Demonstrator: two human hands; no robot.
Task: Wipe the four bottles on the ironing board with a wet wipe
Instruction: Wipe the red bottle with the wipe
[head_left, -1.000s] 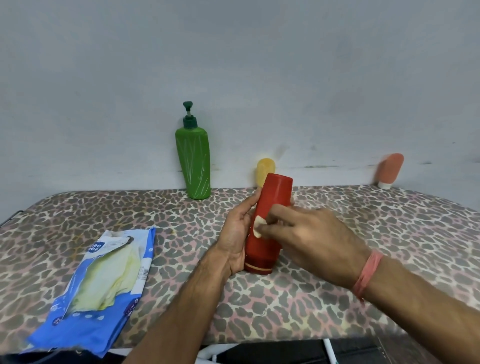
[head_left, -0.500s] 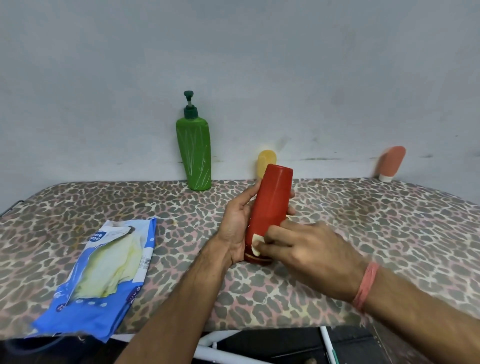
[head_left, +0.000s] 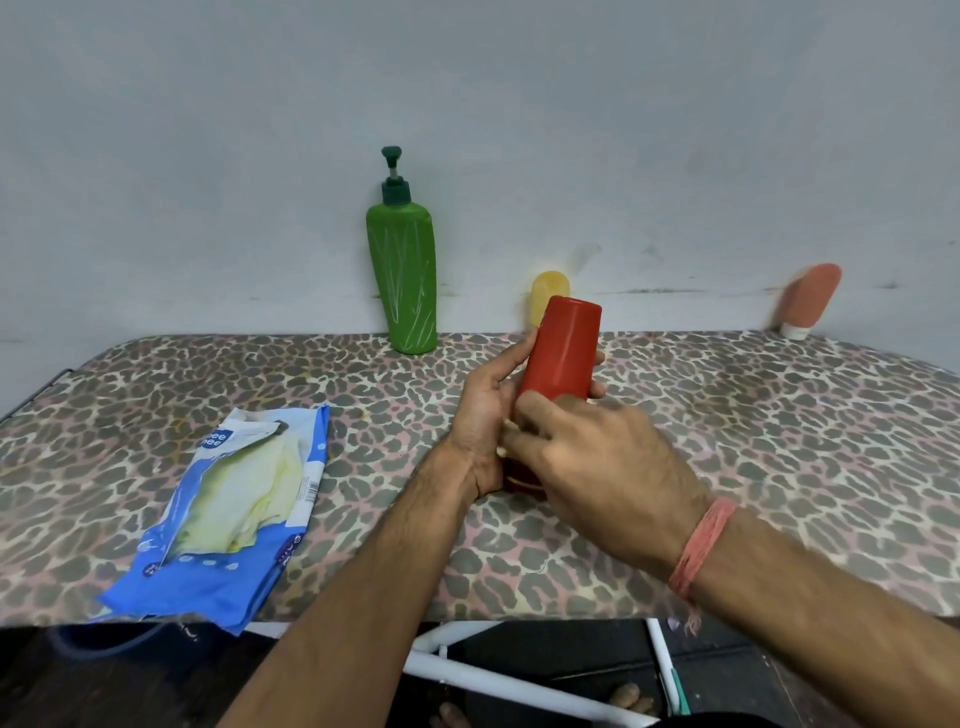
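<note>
The red bottle (head_left: 563, 353) stands upright near the middle of the ironing board (head_left: 779, 415), cap end down on the leopard-print cover; the left hand (head_left: 485, 421) is wrapped round its left side, thumb on the near face and fingertips peeking out past the right edge, so it grips the bottle. The right hand (head_left: 597, 467) covers the lower front of the bottle; its fingers are bent and pressed to the red plastic; a small pale bit of wet wipe (head_left: 506, 427) shows at its fingertips, and the hand seems to pinch it against the bottle, though most of the wipe is hidden and a little blurred. A pink thread band (head_left: 701, 545) goes round the right wrist.

At the back of the board, by the grey wall (head_left: 467, 104), the green pump bottle (head_left: 402, 275) stands upright, left of the red one and well apart from it; the small yellow bottle (head_left: 548, 299) stands just behind the red bottle and is partly hidden by it; the peach tube (head_left: 808, 299) leans on its white cap far to the right.

On the left, near the front edge, the blue wet wipe pack (head_left: 228, 519) lies flat with its top torn open; pale yellowish wipes show inside. White metal legs (head_left: 493, 675) of the board show below the front edge.
</note>
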